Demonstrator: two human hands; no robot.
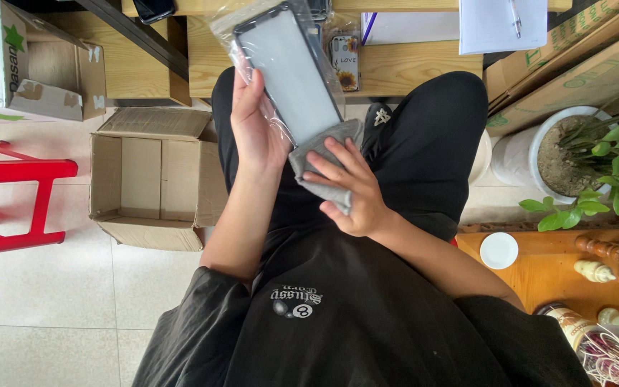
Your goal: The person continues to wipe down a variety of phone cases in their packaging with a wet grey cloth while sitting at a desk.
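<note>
My left hand (256,125) grips a flat grey rectangular item with a black rim, a phone case (288,72), inside a clear plastic bag (232,25). It is held tilted above my lap. My right hand (352,186) holds a grey cloth (324,154) pressed against the lower end of the case. Both hands are over my black trousers.
An open cardboard box (153,179) lies on the tiled floor at left, beside a red stool (16,193). A wooden table (410,68) ahead carries a patterned phone case (344,61) and papers (503,25). A potted plant (574,154) and cardboard boxes (574,64) stand at right.
</note>
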